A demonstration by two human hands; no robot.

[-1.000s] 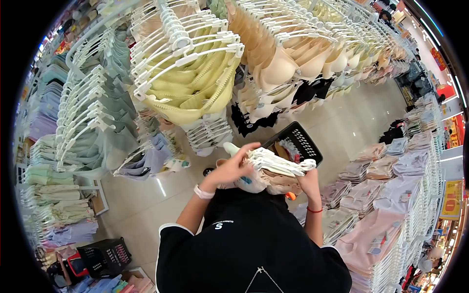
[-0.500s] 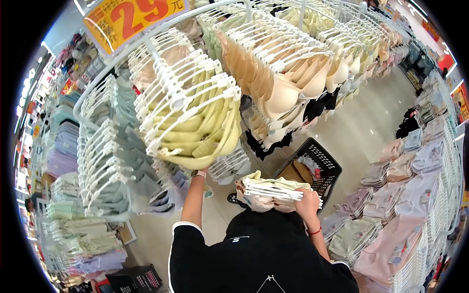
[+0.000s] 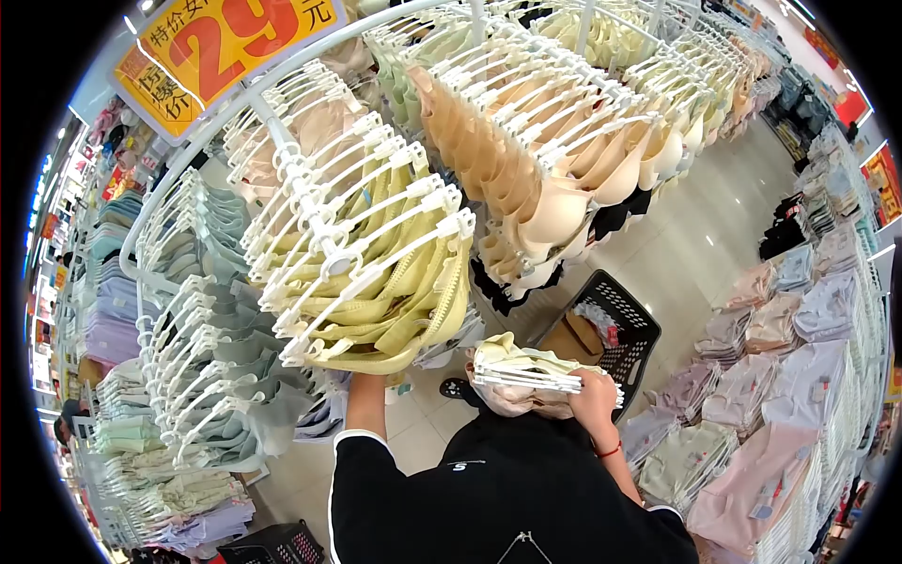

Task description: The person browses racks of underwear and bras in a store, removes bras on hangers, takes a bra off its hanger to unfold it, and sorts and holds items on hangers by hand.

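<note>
My right hand (image 3: pixel 593 402) is closed round the ends of several white hangers (image 3: pixel 526 376), holding a bunch of pale yellow and beige bras (image 3: pixel 507 399) close to my chest. My left forearm (image 3: pixel 366 406) reaches forward and up beneath a row of yellow bras (image 3: pixel 395 315). These bras hide my left hand, so its fingers cannot be seen. White hangers (image 3: pixel 376 211) carry the yellow bras on a rail arm with a round end cap (image 3: pixel 335 261).
Beige bras (image 3: pixel 550 211) hang to the right, grey-green ones (image 3: pixel 254 376) to the left. A black shopping basket (image 3: pixel 631 329) stands on the floor ahead right. Stacked garments on hangers (image 3: pixel 747 470) line the right side. An orange price sign (image 3: pixel 225 47) tops the rack.
My left hand has gone further under the yellow bras; its wrist, visible before, is hidden now. The yellow bras appear slightly lower and more spread. My right hand keeps its bunch.
</note>
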